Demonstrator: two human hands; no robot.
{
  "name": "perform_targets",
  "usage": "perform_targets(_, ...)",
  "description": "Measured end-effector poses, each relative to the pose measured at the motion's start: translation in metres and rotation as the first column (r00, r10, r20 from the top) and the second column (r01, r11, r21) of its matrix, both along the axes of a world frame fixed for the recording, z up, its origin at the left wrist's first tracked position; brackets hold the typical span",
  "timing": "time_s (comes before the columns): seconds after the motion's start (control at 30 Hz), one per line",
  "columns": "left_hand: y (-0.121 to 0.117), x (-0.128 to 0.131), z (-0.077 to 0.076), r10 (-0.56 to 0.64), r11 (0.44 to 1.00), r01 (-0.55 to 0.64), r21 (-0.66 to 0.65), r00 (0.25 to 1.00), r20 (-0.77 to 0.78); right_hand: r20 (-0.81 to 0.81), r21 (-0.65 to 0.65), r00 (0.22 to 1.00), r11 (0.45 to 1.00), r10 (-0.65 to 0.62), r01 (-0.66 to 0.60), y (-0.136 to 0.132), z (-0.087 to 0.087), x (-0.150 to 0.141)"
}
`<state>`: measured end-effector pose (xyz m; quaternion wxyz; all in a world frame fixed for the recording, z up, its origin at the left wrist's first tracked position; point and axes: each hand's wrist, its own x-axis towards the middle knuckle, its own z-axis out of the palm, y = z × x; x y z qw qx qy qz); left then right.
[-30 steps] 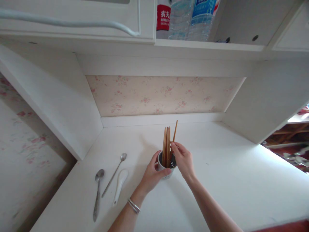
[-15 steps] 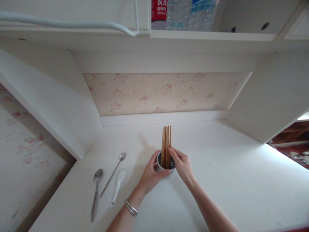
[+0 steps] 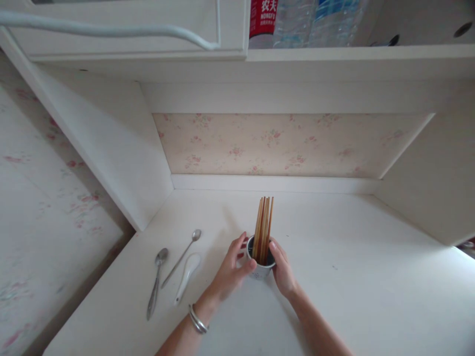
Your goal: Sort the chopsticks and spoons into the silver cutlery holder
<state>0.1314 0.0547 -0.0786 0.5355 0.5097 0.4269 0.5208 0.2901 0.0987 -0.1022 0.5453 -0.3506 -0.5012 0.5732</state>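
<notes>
A light cup [image 3: 261, 272] with a dark inside stands on the white desktop, a bundle of wooden chopsticks [image 3: 262, 228] upright in it. My left hand [image 3: 230, 268] curves about the cup's left side, its thumb at the front rim and its fingers at the far side. On the other side, my right hand [image 3: 284, 273] grips the cup's right wall, with the thumb near the rim; its other fingers are mostly hidden. Left of my hands lie a white soup spoon [image 3: 186, 278], a long thin metal spoon [image 3: 181, 258] and a larger metal spoon [image 3: 156, 287].
White side panels [image 3: 107, 143] bound the desktop [image 3: 352, 277] left and right. A shelf [image 3: 315, 55] overhangs it, holding plastic water bottles [image 3: 297, 22]. At the upper left runs a white rail [image 3: 111, 30]. Floral wallpaper [image 3: 252, 143] covers the back.
My right hand has moved down from beside the chopsticks to the cup's right side. The left hand has loosened slightly on its side. The view has shifted left.
</notes>
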Motion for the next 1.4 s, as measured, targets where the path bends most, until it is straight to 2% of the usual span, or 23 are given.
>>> perform_targets(0.1, -0.019, -0.026, 0.013, 0.146, 0.984, -0.16, -0.083, 0.978, -0.152, 0.03, -0.008, 0.999, 1.0, -0.014, 0.014, 0.002, -0.003, 0.002)
perform_targets(0.17, -0.03, -0.054, 0.02, 0.231, 0.96, -0.268, -0.083, 0.922, -0.312, 0.033, -0.014, 0.999, 1.0, -0.015, 0.015, 0.003, -0.005, 0.002)
perform_targets(0.2, -0.035, -0.072, 0.022, 0.279, 0.937, -0.34, -0.082, 0.867, -0.412, 0.028, -0.019, 1.0, 1.0, -0.005, 0.005, 0.004, -0.006, 0.003)
perform_targets(0.27, -0.043, -0.11, 0.021, 0.427, 0.853, -0.521, -0.003, 0.703, -0.569, 0.013, -0.027, 1.0, 0.999, 0.021, -0.021, 0.005, -0.007, 0.003)
perform_targets(0.33, -0.049, -0.148, 0.015, 0.483, 0.794, -0.603, 0.08, 0.545, -0.686, 0.005, -0.022, 0.999, 0.999, 0.038, -0.038, 0.005, -0.006, 0.003)
perform_targets(0.4, -0.054, -0.18, 0.006, 0.417, 0.789, -0.61, 0.079, 0.437, -0.797, 0.011, -0.005, 0.999, 0.999, 0.034, -0.034, 0.005, -0.005, 0.002)
perform_targets(0.5, -0.058, -0.207, -0.007, 0.202, 0.825, -0.566, -0.01, 0.311, -0.929, 0.04, 0.022, 0.999, 1.0, 0.008, -0.009, 0.005, -0.002, 0.001)
perform_targets(0.6, -0.057, -0.214, -0.014, 0.04, 0.848, -0.522, -0.096, 0.243, -0.969, 0.051, 0.039, 0.999, 0.999, -0.015, 0.013, 0.003, 0.002, 0.001)
perform_targets(0.77, -0.046, -0.218, -0.016, -0.023, 0.87, -0.483, -0.1, 0.164, -0.986, 0.061, 0.043, 0.998, 0.999, 0.002, -0.005, 0.001, 0.008, 0.002)
perform_targets(0.83, -0.042, -0.226, -0.016, -0.014, 0.871, -0.479, -0.107, 0.194, -0.981, 0.057, 0.04, 0.998, 0.999, -0.001, -0.001, 0.0, 0.01, 0.002)
perform_targets(0.93, -0.035, -0.241, -0.008, 0.043, 0.858, -0.497, -0.13, 0.322, -0.946, 0.056, 0.038, 0.998, 0.999, -0.006, 0.004, 0.0, 0.01, 0.002)
perform_targets(1.0, -0.032, -0.245, 0.005, 0.131, 0.83, -0.538, -0.143, 0.438, -0.889, 0.065, 0.034, 0.998, 0.999, -0.018, 0.016, 0.0, 0.01, 0.002)
perform_targets(1.07, -0.029, -0.236, 0.024, 0.265, 0.809, -0.573, -0.132, 0.557, -0.787, 0.066, 0.033, 0.998, 0.999, -0.023, 0.02, 0.001, 0.009, 0.001)
perform_targets(1.13, -0.027, -0.21, 0.045, 0.377, 0.827, -0.555, -0.087, 0.663, -0.646, 0.056, 0.033, 0.998, 0.999, -0.011, 0.009, 0.001, 0.009, 0.001)
perform_targets(1.23, -0.023, -0.148, 0.071, 0.411, 0.885, -0.464, -0.04, 0.82, -0.399, 0.038, 0.019, 0.999, 1.0, 0.002, -0.003, 0.0, 0.009, -0.001)
perform_targets(1.33, -0.012, -0.085, 0.085, 0.427, 0.902, -0.432, 0.018, 0.884, -0.188, 0.054, 0.021, 0.998, 1.0, -0.011, 0.01, -0.001, 0.01, -0.002)
perform_targets(1.4, -0.001, -0.052, 0.089, 0.422, 0.907, -0.416, 0.074, 0.896, -0.139, 0.077, 0.031, 0.997, 0.999, -0.016, 0.014, -0.002, 0.01, -0.001)
